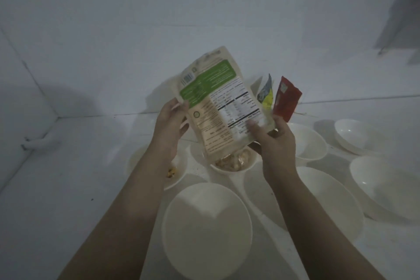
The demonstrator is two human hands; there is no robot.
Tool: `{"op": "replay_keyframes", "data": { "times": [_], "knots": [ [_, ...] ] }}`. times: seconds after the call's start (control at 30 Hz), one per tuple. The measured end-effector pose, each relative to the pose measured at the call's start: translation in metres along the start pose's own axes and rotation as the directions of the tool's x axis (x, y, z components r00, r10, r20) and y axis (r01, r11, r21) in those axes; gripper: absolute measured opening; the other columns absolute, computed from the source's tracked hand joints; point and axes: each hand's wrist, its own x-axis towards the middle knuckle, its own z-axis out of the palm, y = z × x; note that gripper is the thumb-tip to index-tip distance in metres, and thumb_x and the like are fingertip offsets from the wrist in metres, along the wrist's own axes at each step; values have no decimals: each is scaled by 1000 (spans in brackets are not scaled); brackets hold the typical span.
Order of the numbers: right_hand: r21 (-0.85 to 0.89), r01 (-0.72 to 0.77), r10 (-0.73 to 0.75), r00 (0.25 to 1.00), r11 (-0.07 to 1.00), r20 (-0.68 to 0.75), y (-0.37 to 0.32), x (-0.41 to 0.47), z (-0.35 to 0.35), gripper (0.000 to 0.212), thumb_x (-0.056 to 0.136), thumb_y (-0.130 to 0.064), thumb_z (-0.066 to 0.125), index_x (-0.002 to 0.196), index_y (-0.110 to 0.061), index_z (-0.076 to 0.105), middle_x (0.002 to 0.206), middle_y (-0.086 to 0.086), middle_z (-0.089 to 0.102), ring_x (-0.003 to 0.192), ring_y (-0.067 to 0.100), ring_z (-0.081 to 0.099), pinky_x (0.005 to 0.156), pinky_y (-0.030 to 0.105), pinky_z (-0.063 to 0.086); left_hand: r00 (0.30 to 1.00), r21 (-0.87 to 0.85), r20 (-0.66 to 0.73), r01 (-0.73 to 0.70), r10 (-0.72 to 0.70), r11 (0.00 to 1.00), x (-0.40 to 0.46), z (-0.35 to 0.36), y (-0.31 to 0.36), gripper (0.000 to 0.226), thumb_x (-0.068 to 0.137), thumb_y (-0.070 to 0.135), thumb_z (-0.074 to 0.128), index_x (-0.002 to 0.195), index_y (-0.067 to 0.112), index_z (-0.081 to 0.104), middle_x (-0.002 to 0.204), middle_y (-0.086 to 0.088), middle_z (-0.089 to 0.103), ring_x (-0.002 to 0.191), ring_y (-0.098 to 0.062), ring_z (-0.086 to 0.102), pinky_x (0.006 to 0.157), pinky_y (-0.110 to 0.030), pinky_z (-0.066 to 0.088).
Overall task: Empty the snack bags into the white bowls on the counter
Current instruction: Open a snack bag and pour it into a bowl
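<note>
A beige and green snack bag (218,102) is held upside down, its mouth over a white bowl (250,165) that holds pale snack pieces. My left hand (171,125) grips the bag's left edge. My right hand (272,141) grips its lower right side, thumb on the label. Left of that bowl, another white bowl (179,175) shows a few yellow pieces and is partly hidden by my left forearm. A red bag (287,99) and a yellow and grey bag (267,92) stand behind, against the wall.
Several bare white bowls surround the filled one: a large one (206,229) near me, one (336,209) under my right forearm, others (386,186) (361,136) (311,143) at the right. A white tiled wall rises behind the counter (56,188).
</note>
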Motion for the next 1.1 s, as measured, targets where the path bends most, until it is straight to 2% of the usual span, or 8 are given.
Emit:
{"op": "replay_keyframes", "data": {
  "times": [0.13, 0.2, 0.27, 0.37, 0.5, 0.63, 0.97, 1.1],
  "knots": [
    [-255, 202, -236, 965, 946, -113, -6, -24, -18, 15, 89, -15, 69, 104, -15, 66, 94, -1, 75, 86, 22, 73, 72, 46, 61, 997, 232, 19, -72, 69, 970, -21, 37, -22, 43, 90, 29, 67, 128, 27, 49, 125, 5, 57, 105, -6, 58, 84, -23, 48],
    [-375, 273, -343, 930, 886, -134, -14, -32, -30, 13, 90, -18, 69, 102, -18, 66, 90, -6, 73, 82, 16, 71, 71, 43, 61, 988, 325, 82, -148, 128, 934, -30, 63, -31, 34, 88, 25, 69, 116, 33, 52, 124, 3, 54, 104, -11, 58, 77, -18, 45],
    [-415, 318, -413, 896, 852, -163, -30, -36, -46, 12, 90, -17, 69, 101, -18, 66, 87, -10, 73, 80, 10, 71, 71, 33, 60, 971, 377, 151, -232, 187, 897, -39, 93, -37, 34, 86, 23, 72, 108, 39, 51, 127, 1, 47, 108, -16, 54, 80, -19, 44],
    [-466, 354, -494, 842, 811, -220, -57, -37, -85, 12, 89, -15, 70, 97, -21, 64, 83, -20, 70, 75, 3, 69, 67, 22, 57, 933, 420, 251, -345, 258, 839, -59, 143, -41, 41, 86, 33, 70, 122, 35, 51, 125, 5, 38, 110, -12, 48, 89, -21, 42],
    [-502, 376, -567, 765, 779, -306, -89, -40, -158, 12, 89, -16, 70, 99, -19, 64, 88, -11, 71, 81, 15, 71, 69, 44, 60, 860, 324, 403, -455, 314, 829, -92, 223, -52, 33, 88, 32, 69, 112, 43, 50, 115, 15, 42, 104, -4, 50, 89, -19, 44],
    [-575, 337, -604, 706, 746, -369, -121, -47, -251, 14, 90, -18, 70, 101, -18, 63, 91, -13, 70, 84, 13, 71, 70, 44, 61, 822, 216, 470, -461, 322, 861, -132, 315, -75, 28, 89, 29, 67, 111, 37, 51, 115, 18, 45, 103, 0, 50, 75, -2, 42],
    [-715, 152, -640, 597, 683, -484, -168, -94, -493, 13, 91, -17, 68, 103, -17, 61, 95, -5, 71, 89, 15, 71, 73, 41, 61, 745, 181, 648, -353, 158, 918, -252, 509, -186, 24, 92, 36, 62, 111, 32, 49, 125, 7, 50, 109, -9, 55, 68, 1, 42],
    [-727, -12, -595, 567, 686, -570, -154, -120, -558, 16, 91, -22, 68, 103, -27, 60, 86, -7, 69, 75, 18, 69, 59, 44, 58, 684, 202, 727, -301, 63, 932, -290, 545, -237, 24, 94, 29, 60, 115, 25, 50, 124, 5, 52, 106, -8, 56, 72, 1, 40]
  ]
}}
